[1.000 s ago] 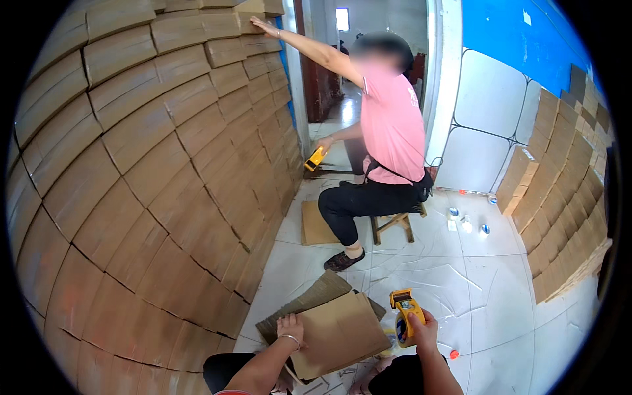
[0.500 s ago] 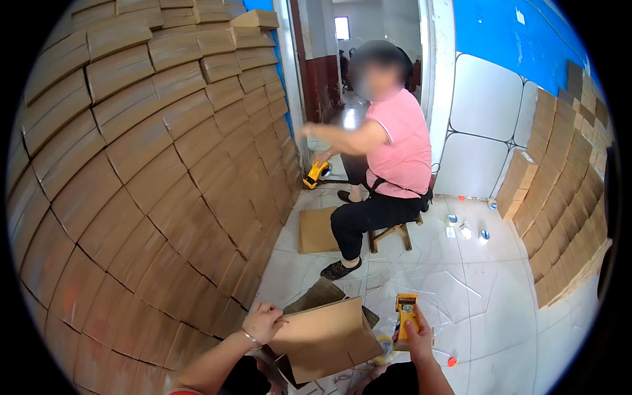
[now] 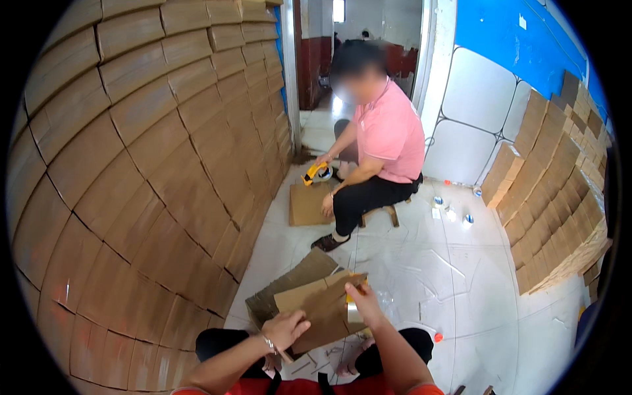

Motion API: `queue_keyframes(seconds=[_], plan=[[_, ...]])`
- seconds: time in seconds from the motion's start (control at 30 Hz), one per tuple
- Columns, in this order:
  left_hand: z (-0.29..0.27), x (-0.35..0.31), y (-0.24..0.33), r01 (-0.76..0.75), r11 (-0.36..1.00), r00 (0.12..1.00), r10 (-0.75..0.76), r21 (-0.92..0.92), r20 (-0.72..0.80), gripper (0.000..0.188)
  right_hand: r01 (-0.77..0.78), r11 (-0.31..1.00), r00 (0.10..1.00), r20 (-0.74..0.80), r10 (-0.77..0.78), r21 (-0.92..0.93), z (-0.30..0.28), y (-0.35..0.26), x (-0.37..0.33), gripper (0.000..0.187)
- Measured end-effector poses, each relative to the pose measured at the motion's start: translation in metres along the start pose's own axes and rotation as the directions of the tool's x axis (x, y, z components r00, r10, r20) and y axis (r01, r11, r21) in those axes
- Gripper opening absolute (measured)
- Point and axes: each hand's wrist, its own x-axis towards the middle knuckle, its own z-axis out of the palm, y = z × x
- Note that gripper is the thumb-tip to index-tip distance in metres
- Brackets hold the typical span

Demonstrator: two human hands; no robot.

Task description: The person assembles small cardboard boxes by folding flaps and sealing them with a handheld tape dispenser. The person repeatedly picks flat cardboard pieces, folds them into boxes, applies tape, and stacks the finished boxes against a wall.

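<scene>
Inward swung our right hand [image 3: 364, 303], clamped on the yellow tape dispenser [image 3: 349, 299], bringing it to folded brown cardboard [image 3: 324, 317] beneath our unclenched left hand [image 3: 284, 330].

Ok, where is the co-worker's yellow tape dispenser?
In the head view's upper middle, the yellow tape dispenser is in the co-worker's hand, right of the stacked boxes, near a flat cardboard piece.

A tall bank of brown cartons [image 3: 145, 184] occupies the left; a seated person in pink [image 3: 394, 139] faces it before a white door frame [image 3: 432, 52]; a second carton stack [image 3: 550, 210] stands right.
</scene>
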Motion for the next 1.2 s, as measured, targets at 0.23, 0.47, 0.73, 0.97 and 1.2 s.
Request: queue_keyframes(seconds=[0.23, 0.47, 0.73, 0.97, 1.2], plan=[[-0.02, 0.024, -0.026, 0.175, 0.985, 0.962, -0.169, -0.007, 0.216, 0.046, -0.047, 0.963, 0.999, -0.036, 0.039, -0.264, -0.025, 0.017, 0.029, 0.074], [-0.063, 0.018, -0.005, 0.238, 0.904, 0.956, -0.153, 0.356, -0.249, 0.036, 0.108, 0.52, 0.994, 0.104, -0.037, -0.848, 0.009, -0.076, -0.037, 0.055], [-0.027, 0.075, -0.01, 0.303, 0.854, 0.953, -0.265, 0.422, -0.148, 0.033, 0.143, 0.005, 0.982, 0.143, 0.122, -0.99, 0.039, -0.076, -0.05, 0.077], [-0.057, 0.043, 0.003, 0.061, 0.99, 0.934, -0.101, 0.125, 0.342, 0.089, 0.054, 0.735, 0.946, 0.271, 0.18, -0.676, 0.003, -0.049, -0.033, 0.074], [-0.049, -0.004, -0.05, -0.089, 0.989, 0.994, 0.097, 0.117, -0.058, 0.081, -0.024, 0.828, 0.881, 0.379, 0.282, -0.561, 0.017, -0.025, -0.039, 0.073]])
